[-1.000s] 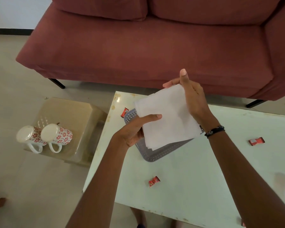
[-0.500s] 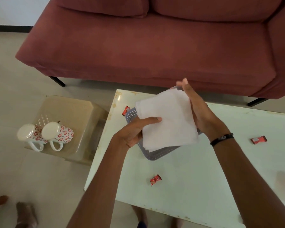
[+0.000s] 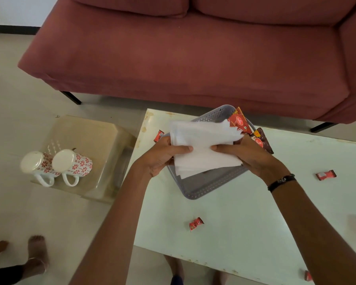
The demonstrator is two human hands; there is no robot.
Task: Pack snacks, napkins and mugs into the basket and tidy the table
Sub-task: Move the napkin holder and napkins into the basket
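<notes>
A stack of white napkins [image 3: 201,145] hangs just above the grey perforated basket [image 3: 206,185] on the pale table [image 3: 245,219]. My left hand [image 3: 162,155] grips its left edge, and my right hand [image 3: 249,156] grips its right edge. Red and brown snack packets [image 3: 239,121] stick up at the basket's far right corner. Small red candies lie on the table: one [image 3: 196,223] near the front, one [image 3: 326,174] at the right, one [image 3: 158,135] left of the basket. Two white mugs with red flowers [image 3: 56,164] lie on their sides on a beige stool [image 3: 95,140] left of the table.
A dark red sofa [image 3: 193,58] runs along the far side of the table. A bare foot [image 3: 37,251] of another person stands on the floor at the lower left. Another red candy [image 3: 307,275] lies at the table's near right edge.
Both hands lowered the napkins toward the basket. My right hand shifted from the stack's far corner to its right edge. The snack packets in the basket came into view.
</notes>
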